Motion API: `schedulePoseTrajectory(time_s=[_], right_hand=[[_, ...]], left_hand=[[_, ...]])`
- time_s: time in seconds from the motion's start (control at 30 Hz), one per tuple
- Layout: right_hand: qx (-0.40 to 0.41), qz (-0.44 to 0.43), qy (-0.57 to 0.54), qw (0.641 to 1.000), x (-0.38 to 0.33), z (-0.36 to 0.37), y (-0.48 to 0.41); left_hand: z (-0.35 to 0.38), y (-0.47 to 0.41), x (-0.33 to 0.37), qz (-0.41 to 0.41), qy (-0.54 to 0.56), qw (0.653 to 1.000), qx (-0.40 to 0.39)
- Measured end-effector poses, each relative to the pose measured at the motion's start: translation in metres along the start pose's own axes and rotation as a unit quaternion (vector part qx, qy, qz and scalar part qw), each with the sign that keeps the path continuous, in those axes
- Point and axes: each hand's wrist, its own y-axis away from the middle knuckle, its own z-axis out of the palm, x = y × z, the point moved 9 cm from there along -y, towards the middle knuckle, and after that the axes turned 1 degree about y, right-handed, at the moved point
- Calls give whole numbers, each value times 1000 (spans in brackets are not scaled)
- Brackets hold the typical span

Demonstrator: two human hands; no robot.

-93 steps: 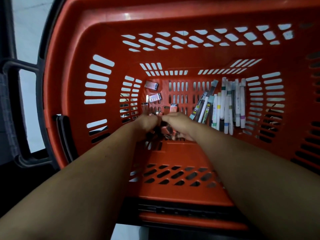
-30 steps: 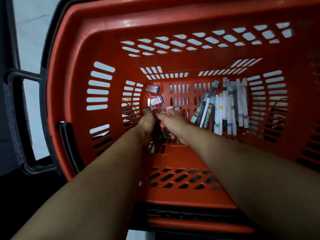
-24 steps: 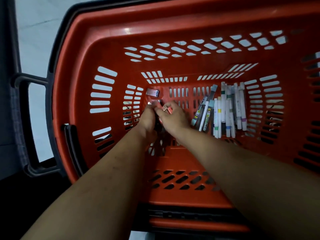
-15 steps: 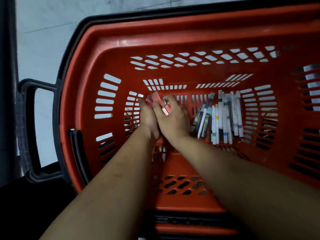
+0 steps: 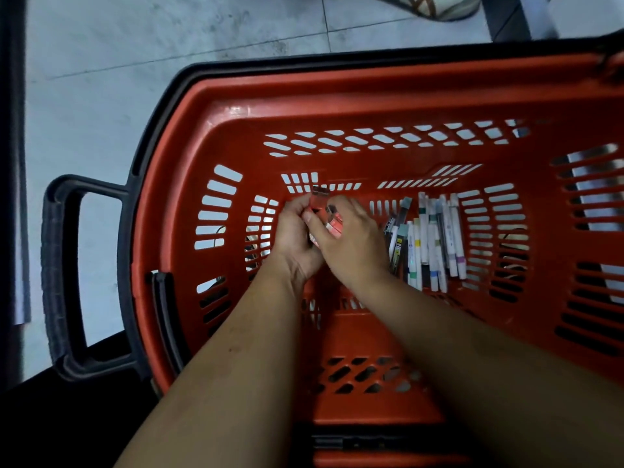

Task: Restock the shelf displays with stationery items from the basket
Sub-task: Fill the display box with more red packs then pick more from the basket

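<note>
Both my hands are down inside the red plastic basket [image 5: 337, 103]. My left hand [image 5: 295, 233] and my right hand [image 5: 347, 236] are pressed together around a bunch of small pink and silvery stationery packets [image 5: 329, 219]. One packet [image 5: 320, 191] sticks up above my left fingers. Fingers of both hands curl round the bunch. To the right of my right hand, a row of white markers and pens [image 5: 430, 239] lies on the basket floor.
The basket has a black rim and a black handle [image 5: 64, 278] sticking out to the left. It stands on a grey tiled floor [image 5: 135, 62]. A shoe [image 5: 425, 6] shows at the top edge. A dark upright edge [image 5: 13, 163] runs down the left.
Both hands have gathered the loose small packets from the basket floor and moved toward the far wall with them. The view has tilted, so more floor shows.
</note>
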Motion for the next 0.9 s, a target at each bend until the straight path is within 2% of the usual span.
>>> schedulePoseTrajectory(time_s=[0.17, 0.4, 0.57, 0.7, 0.9], right_hand=[[7, -36, 73, 997, -2, -1, -1], [92, -137, 178, 970, -30, -13, -1], [107, -213, 223, 945, -45, -22, -3], [103, -221, 247, 938, -45, -30, -8], [99, -233, 234, 939, -50, -24, -7]], left_hand=[[7, -2, -5, -7, -4, 1000, -25], [11, -2, -3, 11, 13, 998, -54], [19, 0, -14, -35, 48, 994, -95], [37, 10, -20, -53, 66, 985, -152], [29, 9, -25, -33, 104, 988, -104]])
